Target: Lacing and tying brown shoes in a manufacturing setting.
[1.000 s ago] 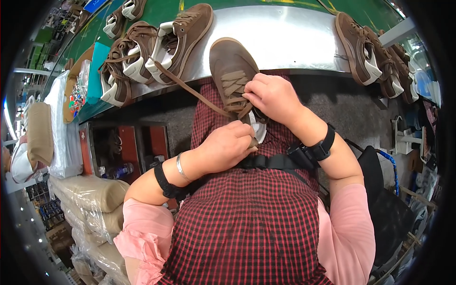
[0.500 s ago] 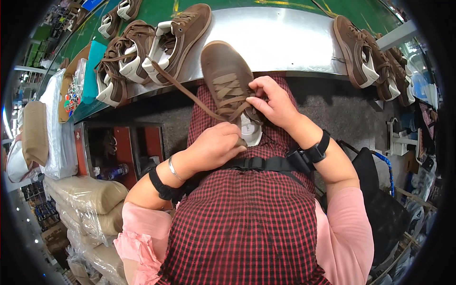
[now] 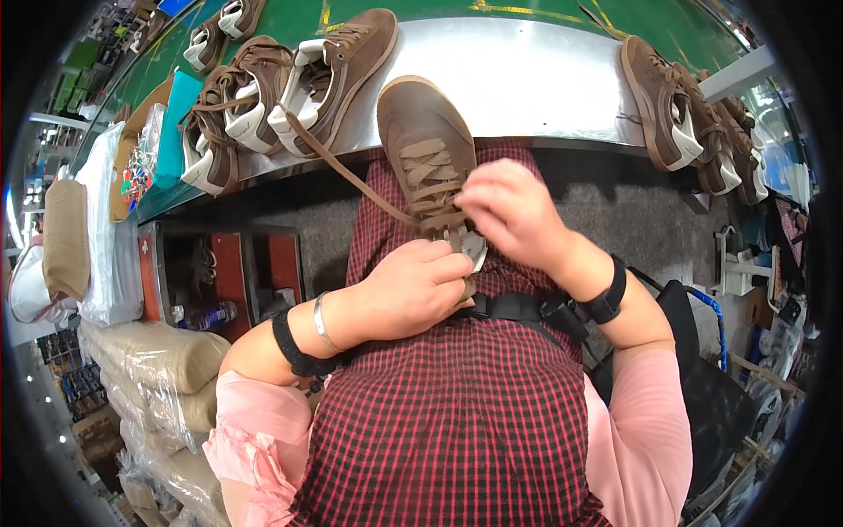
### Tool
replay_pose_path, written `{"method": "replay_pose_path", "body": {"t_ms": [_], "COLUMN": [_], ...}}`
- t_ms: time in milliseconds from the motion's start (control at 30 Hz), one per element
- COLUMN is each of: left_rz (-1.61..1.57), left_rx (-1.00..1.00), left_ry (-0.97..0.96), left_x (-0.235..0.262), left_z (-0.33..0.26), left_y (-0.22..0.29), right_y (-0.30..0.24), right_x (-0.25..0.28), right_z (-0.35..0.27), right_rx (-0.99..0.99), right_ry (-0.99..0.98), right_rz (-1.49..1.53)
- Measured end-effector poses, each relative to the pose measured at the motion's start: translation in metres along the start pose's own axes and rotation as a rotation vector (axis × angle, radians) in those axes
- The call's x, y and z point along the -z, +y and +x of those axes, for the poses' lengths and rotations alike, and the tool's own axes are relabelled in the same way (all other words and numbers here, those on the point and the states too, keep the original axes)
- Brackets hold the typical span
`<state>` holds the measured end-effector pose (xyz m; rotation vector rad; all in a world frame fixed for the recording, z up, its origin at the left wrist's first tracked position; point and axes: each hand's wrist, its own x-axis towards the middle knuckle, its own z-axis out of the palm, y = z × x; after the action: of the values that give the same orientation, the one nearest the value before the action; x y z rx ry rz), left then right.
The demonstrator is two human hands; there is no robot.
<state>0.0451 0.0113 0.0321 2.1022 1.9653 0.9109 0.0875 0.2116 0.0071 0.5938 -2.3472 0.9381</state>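
A brown sneaker with a gum sole rests on my lap, toe pointing away and leaning on the bench edge. Its flat brown shoelace crosses over the tongue, and one long end runs up left to the neighbouring shoe. My left hand is closed at the sneaker's opening, gripping its brown tongue area; the fingers hide exactly what part is pinched. At the right eyelets my right hand, slightly blurred, has thumb and fingers pinched together by the lace. The heel is mostly covered by my hands.
Several brown sneakers stand at the bench's left, more at its right. The metal bench top lies ahead. A box of small coloured items, wrapped tan bundles and a red-panelled shelf are left; a black chair is right.
My left hand has moved right and slightly down toward the sneaker's opening. The right hand has shifted slightly right and down and is now blurred. The sneaker has barely moved.
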Motion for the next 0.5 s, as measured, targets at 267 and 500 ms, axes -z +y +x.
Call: {"method": "replay_pose_path", "body": {"t_ms": [267, 500], "left_rz": [0.033, -0.034], "left_rx": [-0.040, -0.032], "left_ry": [0.021, -0.013], "left_x": [-0.003, -0.012], "left_z": [0.001, 0.007], "left_y": [-0.002, -0.011], "right_y": [-0.011, 0.011], "right_x": [-0.010, -0.011], "right_z": [-0.010, 0.023], "right_rx": [-0.049, -0.394], "right_ry": [-0.357, -0.071], "right_rz": [0.069, 0.240]}}
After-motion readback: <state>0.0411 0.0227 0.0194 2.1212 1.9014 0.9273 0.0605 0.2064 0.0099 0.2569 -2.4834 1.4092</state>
